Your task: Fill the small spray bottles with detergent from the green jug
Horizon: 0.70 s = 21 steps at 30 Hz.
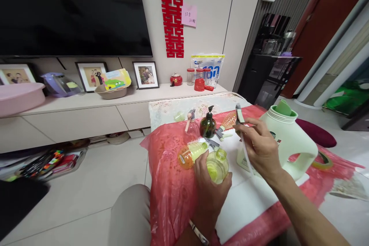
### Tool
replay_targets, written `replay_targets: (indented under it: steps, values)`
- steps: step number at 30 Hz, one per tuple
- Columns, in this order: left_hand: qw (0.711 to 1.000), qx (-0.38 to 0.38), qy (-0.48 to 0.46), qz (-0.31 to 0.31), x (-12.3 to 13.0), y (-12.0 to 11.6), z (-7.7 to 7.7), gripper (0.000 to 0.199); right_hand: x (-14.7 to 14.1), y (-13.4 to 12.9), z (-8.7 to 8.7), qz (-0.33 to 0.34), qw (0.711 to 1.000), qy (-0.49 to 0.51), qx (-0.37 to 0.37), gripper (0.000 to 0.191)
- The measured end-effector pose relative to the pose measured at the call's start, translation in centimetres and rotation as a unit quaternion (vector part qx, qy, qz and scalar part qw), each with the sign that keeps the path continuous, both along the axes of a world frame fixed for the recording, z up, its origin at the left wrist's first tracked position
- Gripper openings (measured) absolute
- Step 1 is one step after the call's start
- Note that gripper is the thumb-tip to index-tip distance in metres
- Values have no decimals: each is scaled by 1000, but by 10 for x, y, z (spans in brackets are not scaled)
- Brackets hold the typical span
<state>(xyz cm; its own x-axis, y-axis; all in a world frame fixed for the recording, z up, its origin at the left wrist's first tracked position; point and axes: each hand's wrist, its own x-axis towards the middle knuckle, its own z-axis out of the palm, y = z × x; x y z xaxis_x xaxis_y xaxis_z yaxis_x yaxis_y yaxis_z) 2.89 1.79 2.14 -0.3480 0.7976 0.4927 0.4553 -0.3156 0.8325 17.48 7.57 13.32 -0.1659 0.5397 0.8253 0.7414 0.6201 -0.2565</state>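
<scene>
My left hand (211, 186) is wrapped round a clear yellow-green bottle (217, 167) with an uncovered neck. In my right hand (261, 142) is a grey and pale green spray nozzle (239, 115); its whitish tube (247, 153) hangs down, apart from the bottle. Just left of the bottle lies a yellow and orange spray bottle (191, 153) on its side. Behind stand a pinkish spray bottle (191, 127) and a dark green pump bottle (208, 126). An orange ribbed spray bottle (229, 121) lies beside them. A large pale green jug (291, 134), uncapped, is right of my right hand.
White paper (242, 203) and red plastic film (170, 161) cover the table. A roll of tape (323, 161) lies beyond the jug. Behind runs a low cabinet (75, 117) with picture frames, a pink basin (20, 98) and red-lidded jars (190, 77).
</scene>
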Motion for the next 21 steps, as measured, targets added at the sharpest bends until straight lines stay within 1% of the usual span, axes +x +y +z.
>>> replay_targets:
  steps: [2, 4, 7, 8, 9, 10, 12, 13, 14, 18, 21]
  values:
    - [1000, -12, -7, -20, 1, 0, -2, 78, 0, -6, 7, 39, 997, 54, -29, 27]
    - [999, -24, -16, -34, 2, 0, -4, 78, 3, -12, 8, 86, 988, 105, -80, 29]
    - [998, -47, -28, -42, 2, -1, -6, 76, 8, -19, 1, 149, 961, 161, -168, 37]
    - [997, -52, -31, -45, 2, -1, -6, 76, 10, -21, -3, 167, 946, 188, -203, 39]
    - [997, -56, -32, -47, 3, -1, -7, 76, 11, -23, -6, 183, 925, 229, -242, 41]
    - [997, -58, -33, -46, 3, 0, -7, 75, 12, -25, -10, 197, 897, 276, -283, 45]
    - [997, -56, -33, -41, 5, 1, -8, 75, 12, -30, -15, 215, 833, 369, -351, 60]
    - [997, -53, -33, -38, 5, 1, -8, 75, 11, -32, -17, 218, 807, 404, -372, 65]
    - [998, -50, -32, -36, 6, 2, -8, 75, 10, -34, -19, 217, 791, 426, -381, 66]
    - [997, -53, -26, -47, 6, 2, -9, 76, 6, -38, -22, 204, 769, 469, -384, 57]
    - [997, -60, -23, -52, 6, 2, -10, 76, 6, -38, -18, 201, 756, 500, -372, 57]
